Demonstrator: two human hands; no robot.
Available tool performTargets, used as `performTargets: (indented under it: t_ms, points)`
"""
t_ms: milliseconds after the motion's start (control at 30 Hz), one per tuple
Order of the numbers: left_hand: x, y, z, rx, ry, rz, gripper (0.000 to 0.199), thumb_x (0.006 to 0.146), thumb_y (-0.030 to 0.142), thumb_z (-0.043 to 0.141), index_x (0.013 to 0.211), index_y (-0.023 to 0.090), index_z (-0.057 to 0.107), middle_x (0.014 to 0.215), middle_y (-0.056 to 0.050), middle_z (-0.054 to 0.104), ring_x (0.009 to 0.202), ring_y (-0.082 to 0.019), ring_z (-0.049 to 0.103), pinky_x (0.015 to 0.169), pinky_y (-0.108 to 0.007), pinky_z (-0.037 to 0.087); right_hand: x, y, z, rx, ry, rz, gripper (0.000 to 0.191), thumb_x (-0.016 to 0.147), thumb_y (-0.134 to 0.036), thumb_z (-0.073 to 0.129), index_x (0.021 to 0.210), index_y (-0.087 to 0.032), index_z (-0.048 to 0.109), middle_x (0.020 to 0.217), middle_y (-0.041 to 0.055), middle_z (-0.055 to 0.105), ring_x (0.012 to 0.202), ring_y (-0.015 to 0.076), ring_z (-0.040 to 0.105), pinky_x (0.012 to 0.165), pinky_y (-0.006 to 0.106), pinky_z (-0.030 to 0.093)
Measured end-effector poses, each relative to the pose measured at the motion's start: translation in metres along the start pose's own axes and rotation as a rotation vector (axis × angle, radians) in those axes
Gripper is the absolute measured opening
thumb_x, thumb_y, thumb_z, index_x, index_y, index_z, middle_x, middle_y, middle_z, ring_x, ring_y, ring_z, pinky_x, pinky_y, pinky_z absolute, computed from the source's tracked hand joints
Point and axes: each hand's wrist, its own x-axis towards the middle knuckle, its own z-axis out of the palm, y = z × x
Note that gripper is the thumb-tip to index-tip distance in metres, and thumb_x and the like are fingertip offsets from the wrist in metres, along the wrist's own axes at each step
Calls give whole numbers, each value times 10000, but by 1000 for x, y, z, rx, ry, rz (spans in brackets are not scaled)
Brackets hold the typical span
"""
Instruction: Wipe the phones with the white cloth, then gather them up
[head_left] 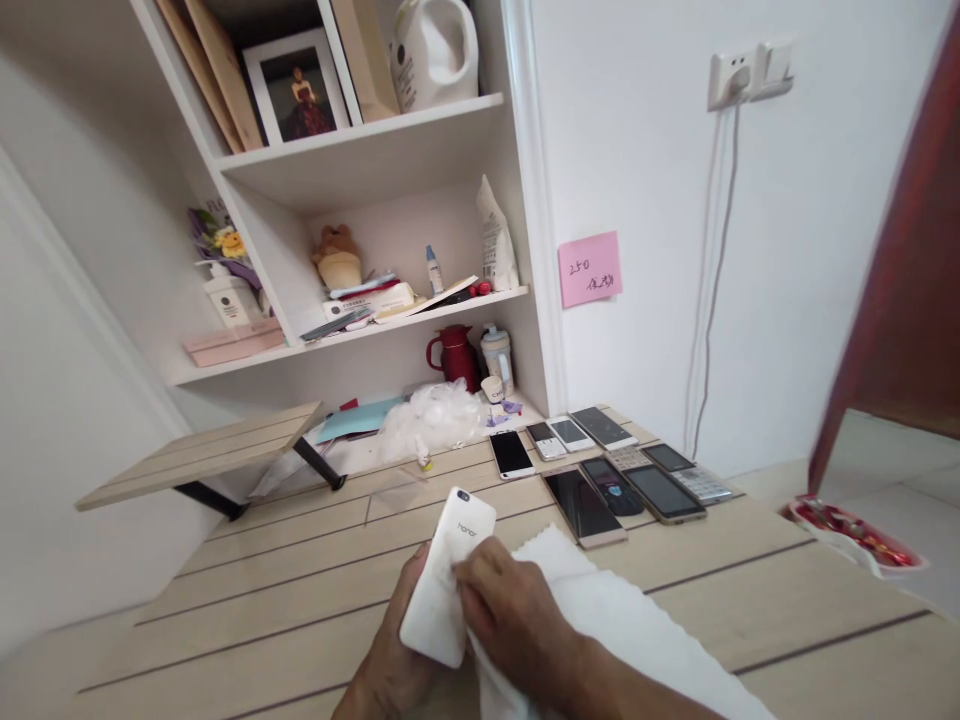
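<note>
A white smartphone (442,595) with "honor" lettering and a camera lens is held tilted above the table, its back facing me. My left hand (401,640) grips it from below and along its left edge. My right hand (517,610) is closed, its bent fingers against the lower middle of the phone's back. A white cloth (622,620) runs from beneath my right hand, with folds coming out under the fingers, and spreads across the table to the right. The fingertips of my right hand are partly hidden.
Several phones, one a dark-screened phone (581,505), lie at the table's back right. A clear plastic piece (394,495) and a small yellow-white bottle (424,458) lie behind my hands. A raised wooden stand (202,450) is at left; shelves (360,165) rise behind.
</note>
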Motion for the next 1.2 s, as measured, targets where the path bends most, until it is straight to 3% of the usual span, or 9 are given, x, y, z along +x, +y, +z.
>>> performTargets:
  t_ms: [167, 400, 633, 700, 867, 933, 1000, 1133, 1200]
  points:
    - [1, -3, -2, 179, -65, -62, 567, 869, 580, 496, 877, 55, 709, 747, -176, 734, 594, -241, 671, 511, -306, 510, 12, 18, -7, -20, 266, 276, 172, 899, -127, 438, 1002, -198, 556, 895, 48, 607, 795, 189, 607, 707, 283, 453]
    - [-1, -6, -1, -4, 2, -71, 391, 839, 488, 613, 865, 110, 710, 680, -80, 729, 586, -187, 665, 592, -271, 527, -3, -10, -4, 0, -81, -81, 130, 891, -144, 476, 927, -228, 569, 875, 27, 599, 724, 168, 601, 619, 257, 437]
    - [-3, -7, 0, 255, -56, -121, 678, 823, 676, 486, 771, 40, 715, 695, -200, 726, 553, -237, 673, 514, -299, 511, 16, 20, -15, -15, 306, 241, 184, 900, -124, 433, 1006, -205, 559, 899, 54, 613, 792, 187, 613, 721, 291, 479]
    - [-1, -8, 3, 234, -60, -110, 621, 847, 633, 492, 776, 56, 711, 661, -173, 722, 531, -231, 662, 502, -299, 500, 14, 14, -13, -10, 255, 189, 185, 903, -118, 422, 977, -207, 566, 891, 53, 607, 777, 182, 610, 708, 286, 478]
    - [2, -6, 9, -42, -14, -102, 425, 829, 512, 605, 818, 99, 705, 689, -97, 731, 642, -228, 678, 639, -312, 528, -4, -24, -6, -47, -95, -186, 137, 854, -124, 497, 865, -239, 571, 811, 3, 584, 602, 137, 542, 524, 228, 391]
    - [1, -5, 8, -79, -14, -128, 435, 829, 517, 603, 832, 95, 706, 724, -102, 737, 684, -229, 682, 668, -309, 528, -5, -28, -6, -46, -146, -222, 132, 850, -128, 509, 865, -245, 568, 810, -6, 586, 603, 133, 543, 519, 223, 378]
    - [0, -5, 6, -64, -20, -127, 444, 839, 529, 583, 824, 103, 706, 712, -98, 735, 662, -219, 675, 621, -296, 521, -1, -20, -8, -28, -100, -136, 136, 875, -133, 489, 903, -239, 570, 838, 8, 593, 660, 143, 571, 571, 231, 409]
    - [-2, -7, 5, 103, -51, -126, 498, 856, 561, 534, 847, 97, 712, 643, -105, 723, 541, -217, 645, 535, -308, 502, 10, 6, -12, -50, 164, 174, 188, 901, -114, 430, 970, -217, 571, 862, 39, 592, 736, 161, 594, 662, 252, 446]
    - [-3, -7, 7, 96, -41, -97, 457, 862, 531, 546, 888, 106, 711, 659, -92, 729, 561, -218, 656, 577, -313, 513, 10, 6, -11, -77, 179, 186, 188, 895, -112, 431, 950, -216, 577, 847, 37, 588, 703, 156, 585, 639, 248, 440]
